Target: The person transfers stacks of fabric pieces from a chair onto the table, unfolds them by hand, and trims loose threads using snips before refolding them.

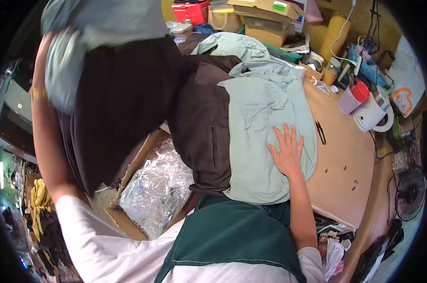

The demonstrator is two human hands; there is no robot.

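Observation:
A garment in pale grey-green and dark brown [265, 127] lies on the table, its pale panel to the right and its dark part to the left. My right hand [288, 150] rests flat on the pale panel, fingers spread. At the upper left my left arm is raised, with a second dark and pale garment [124, 94] hanging from it, blurred by motion. My left hand [58, 37] is mostly covered by the pale cloth, so its fingers are hidden.
Below the hanging cloth stands a cardboard box [121, 193] lined with clear plastic [152, 184]. Black thread snips [321, 132] lie on the table [340, 151]. A white kettle [371, 111], a pink cup [351, 100] and a fan [410, 193] are at the right.

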